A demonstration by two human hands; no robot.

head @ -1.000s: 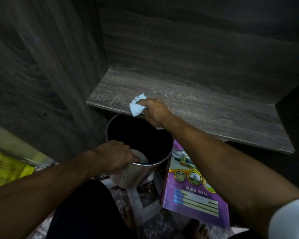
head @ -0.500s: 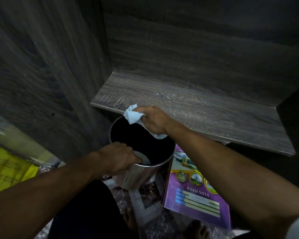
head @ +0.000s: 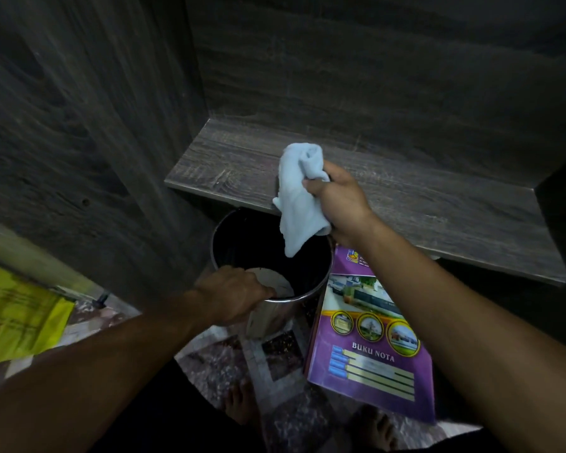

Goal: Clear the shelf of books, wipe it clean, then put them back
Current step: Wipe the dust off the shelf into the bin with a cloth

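Shelf (head: pixel 406 204) cleared, wiping seemingly done. Right hand (head: pixel 340 201) clenches the cloth (head: pixel 299 197) above the bin (head: pixel 275 317); left hand (head: pixel 232 295) grips its rim. Notebook (head: pixel 366 338), at the bin's 3 o'clock, awaits return.

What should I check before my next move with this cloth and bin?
1. Right hand grips the crumpled white cloth: ok.
2. Cloth's loose end hangs over the round shiny metal bin: ok.
3. Left hand holds the bin's rim: ok.
4. Grey wood-grain shelf board wiped free of dust: cannot tell.
5. Purple "Buku Nota" notebook back on the shelf: not ok, it is on the floor beside the bin.
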